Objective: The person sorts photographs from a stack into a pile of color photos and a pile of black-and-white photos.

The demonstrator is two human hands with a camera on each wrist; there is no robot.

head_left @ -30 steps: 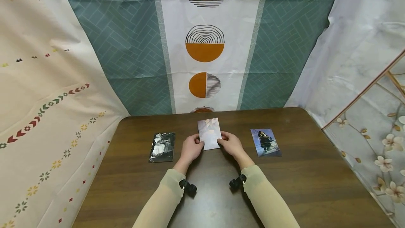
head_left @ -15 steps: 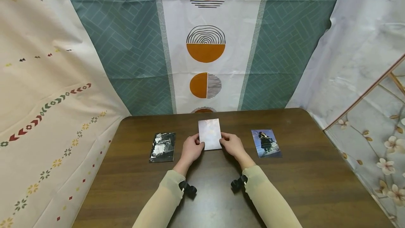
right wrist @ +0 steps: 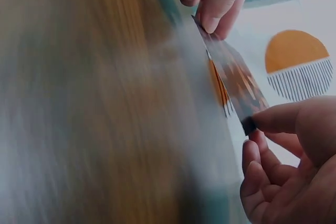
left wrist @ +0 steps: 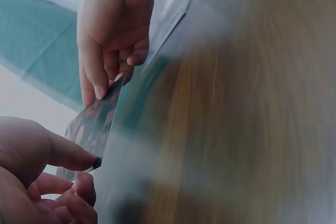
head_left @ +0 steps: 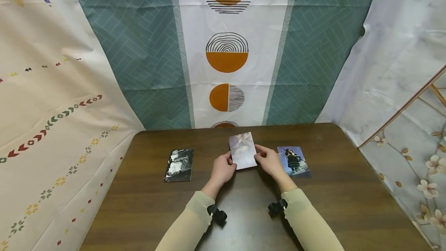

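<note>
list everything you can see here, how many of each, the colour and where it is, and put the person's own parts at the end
Middle photo card: one, pale glossy, over the table's far centre, gripped by its side edges.
Black-and-white photo: one, lying flat on the table, to the left.
Blue-toned photo: one, lying flat on the table to the right, beside the right hand.
Table: one, dark brown wood.
Backdrop cloths: several; teal and white with orange circles behind, cream patterned left, pale floral right.
Wrist cameras: two, black, one on each wrist.
Sleeves: two, beige.
Left hand: one, holds the card's left edge.
Right hand: one, holds its right edge.
</note>
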